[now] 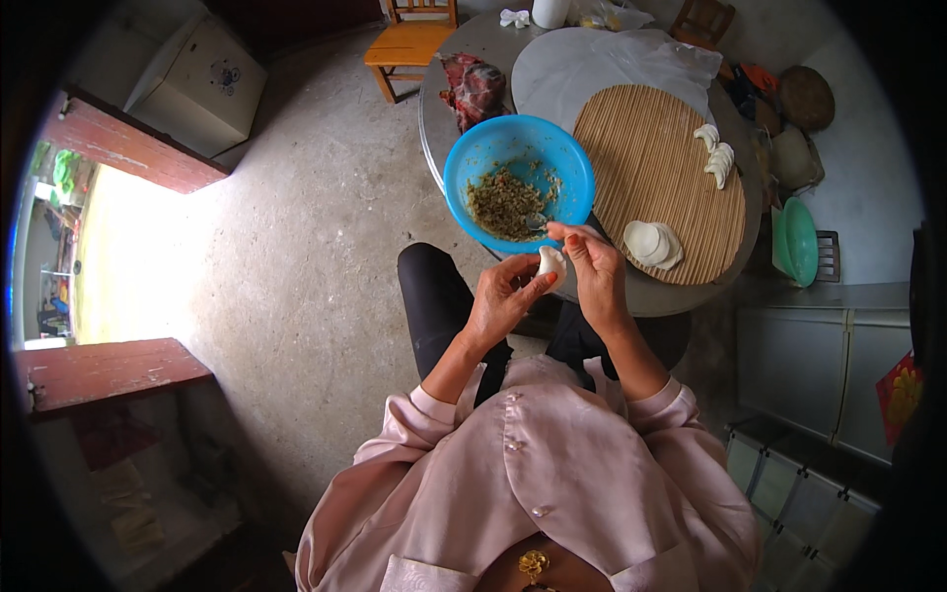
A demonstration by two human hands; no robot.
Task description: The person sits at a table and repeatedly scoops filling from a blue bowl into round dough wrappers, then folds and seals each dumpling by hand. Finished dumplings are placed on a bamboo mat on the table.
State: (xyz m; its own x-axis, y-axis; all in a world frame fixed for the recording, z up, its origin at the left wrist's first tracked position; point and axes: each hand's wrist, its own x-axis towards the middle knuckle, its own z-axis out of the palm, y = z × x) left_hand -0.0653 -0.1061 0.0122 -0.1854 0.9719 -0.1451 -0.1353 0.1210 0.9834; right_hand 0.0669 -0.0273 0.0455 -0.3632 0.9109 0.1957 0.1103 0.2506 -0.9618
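Note:
My left hand (503, 292) holds a folded white dumpling wrapper (551, 268) between thumb and fingers, just in front of the bowl. Close on its right is my right hand (594, 270), its thumb raised and its fingers reaching over the near rim of the blue plastic bowl (580, 163). Brown-green minced filling (503, 196) covers part of the bowl's bottom. A metal spoon (536, 220) lies at the filling's edge, by my right fingertips; whether they touch its handle is hidden. Several flat round wrappers (651, 244) are stacked on the slatted round mat (651, 163).
Several shaped dumplings (718, 164) sit at the mat's right edge. Raw meat (473, 89) lies behind the bowl on the round table (434, 140), with clear plastic sheeting (629, 63) beside it. A wooden chair (411, 48) stands beyond. A green basin (795, 240) is at right.

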